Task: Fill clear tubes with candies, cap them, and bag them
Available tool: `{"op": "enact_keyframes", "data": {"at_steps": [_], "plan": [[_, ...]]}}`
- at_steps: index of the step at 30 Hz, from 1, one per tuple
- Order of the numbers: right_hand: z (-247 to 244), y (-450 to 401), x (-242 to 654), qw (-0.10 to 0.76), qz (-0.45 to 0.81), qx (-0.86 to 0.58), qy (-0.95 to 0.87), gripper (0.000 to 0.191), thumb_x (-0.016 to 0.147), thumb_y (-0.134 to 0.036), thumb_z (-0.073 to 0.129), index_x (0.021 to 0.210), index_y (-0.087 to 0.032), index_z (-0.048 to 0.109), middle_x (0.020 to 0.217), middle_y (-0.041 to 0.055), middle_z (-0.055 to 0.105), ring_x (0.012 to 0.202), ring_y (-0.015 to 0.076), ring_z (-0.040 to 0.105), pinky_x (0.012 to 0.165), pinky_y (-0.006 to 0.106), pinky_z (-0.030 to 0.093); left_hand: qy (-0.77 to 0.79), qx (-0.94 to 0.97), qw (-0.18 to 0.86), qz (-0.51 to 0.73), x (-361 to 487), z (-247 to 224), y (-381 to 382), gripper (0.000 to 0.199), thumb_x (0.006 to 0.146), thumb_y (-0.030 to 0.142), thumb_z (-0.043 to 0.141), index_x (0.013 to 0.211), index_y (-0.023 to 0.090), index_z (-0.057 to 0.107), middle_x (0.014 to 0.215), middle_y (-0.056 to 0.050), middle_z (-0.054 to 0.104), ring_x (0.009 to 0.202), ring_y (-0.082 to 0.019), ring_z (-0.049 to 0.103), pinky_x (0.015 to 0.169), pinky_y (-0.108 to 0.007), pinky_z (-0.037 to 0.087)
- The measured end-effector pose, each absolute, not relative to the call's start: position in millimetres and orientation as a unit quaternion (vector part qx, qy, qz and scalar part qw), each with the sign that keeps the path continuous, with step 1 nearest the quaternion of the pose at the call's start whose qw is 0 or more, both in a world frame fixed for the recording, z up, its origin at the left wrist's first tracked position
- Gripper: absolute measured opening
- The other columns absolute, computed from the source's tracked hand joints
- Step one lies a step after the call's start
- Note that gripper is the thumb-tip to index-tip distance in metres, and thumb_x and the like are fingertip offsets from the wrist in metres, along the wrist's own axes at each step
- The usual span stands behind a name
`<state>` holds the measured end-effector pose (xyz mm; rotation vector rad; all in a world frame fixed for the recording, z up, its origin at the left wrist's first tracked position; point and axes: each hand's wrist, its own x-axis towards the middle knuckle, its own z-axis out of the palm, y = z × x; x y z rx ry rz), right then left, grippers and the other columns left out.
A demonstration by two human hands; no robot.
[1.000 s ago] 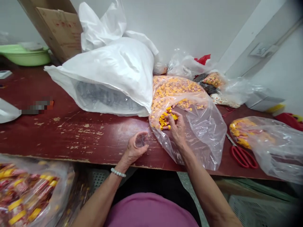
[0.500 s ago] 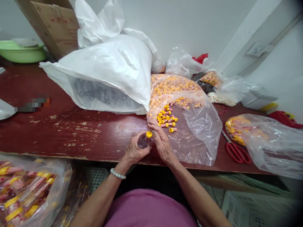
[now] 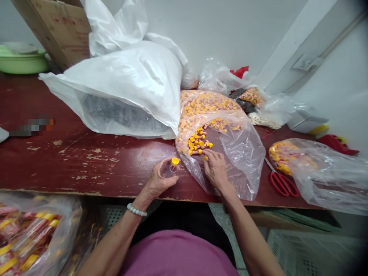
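My left hand (image 3: 161, 178) is wrapped round a few clear tubes just above the table's front part. A yellow-capped piece (image 3: 175, 162) with a red-and-white body stands at the mouth of one tube. My right hand (image 3: 215, 168) reaches over the opening of a clear bag (image 3: 241, 153), its fingertips at a small yellow-capped piece (image 3: 205, 158), partly hidden by them. Loose yellow-capped pieces (image 3: 198, 142) lie just beyond those fingers, and many more fill the back of the bag. Left of it, a white sack (image 3: 129, 80) lies open with clear tubes (image 3: 123, 115) inside.
Red-handled scissors (image 3: 283, 184) lie right of the clear bag, beside another bag (image 3: 324, 168) of yellow-capped pieces. Below the table at left is a bag of filled tubes (image 3: 28, 237). A green basin (image 3: 23, 61) and cardboard box (image 3: 63, 32) stand back left.
My right hand has moved right, away from my left hand, to the loose pieces. The capped piece at my left hand now shows its red body. The view has shifted slightly.
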<state>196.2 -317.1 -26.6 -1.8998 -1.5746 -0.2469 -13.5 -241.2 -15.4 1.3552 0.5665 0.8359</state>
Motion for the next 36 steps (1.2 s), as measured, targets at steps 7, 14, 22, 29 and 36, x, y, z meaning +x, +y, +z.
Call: {"op": "enact_keyframes", "data": {"at_steps": [7,14,22,29,36], "plan": [[-39,-319,225,0.334,-0.078,-0.747,-0.57,0.029,0.089,-0.026,0.043,0.112,-0.017,0.06,0.099,0.0124,0.063,0.09,0.0234,0.053,0.082,0.04,0.043,0.229,0.56,0.704,0.373,-12,-16,-249,0.046,0.057,0.01,0.07,0.102,0.014,0.058,0.083,-0.002,0.062,0.07,-0.012,0.056,0.064,-0.024,0.046],[3,-317,134,0.643,0.183,-0.585,-0.459,0.023,0.089,-0.034,0.05,0.11,-0.024,0.051,0.087,-0.0005,0.057,0.074,0.0111,0.056,0.07,0.026,0.048,0.269,0.646,0.622,0.352,-2,-12,-250,0.039,0.056,0.006,0.066,0.094,0.013,0.059,0.078,-0.001,0.062,0.067,-0.012,0.057,0.063,-0.022,0.046],[5,-328,117,0.578,0.102,-0.585,-0.56,0.022,0.086,-0.032,0.054,0.106,-0.025,0.056,0.119,0.0061,0.053,0.113,0.0207,0.05,0.088,0.036,0.045,0.243,0.678,0.6,0.348,0,-17,-250,0.04,0.059,0.005,0.063,0.097,0.014,0.059,0.084,-0.002,0.064,0.073,-0.013,0.058,0.069,-0.023,0.046],[7,-336,110,0.489,0.009,-0.582,-0.65,0.033,0.085,-0.03,0.05,0.117,-0.025,0.051,0.103,0.0049,0.062,0.098,0.0223,0.053,0.09,0.042,0.041,0.27,0.639,0.617,0.372,0,-19,-249,0.043,0.052,0.006,0.067,0.094,0.014,0.061,0.084,-0.002,0.066,0.074,-0.014,0.059,0.07,-0.024,0.048],[-3,-312,143,0.482,0.01,-0.627,-0.612,0.031,0.089,-0.025,0.043,0.118,-0.022,0.052,0.107,0.0062,0.063,0.101,0.0199,0.054,0.09,0.038,0.042,0.331,0.569,0.652,0.376,-4,-18,-243,0.045,0.049,0.006,0.066,0.093,0.014,0.06,0.077,0.0,0.063,0.063,-0.01,0.055,0.051,-0.018,0.043]]}}
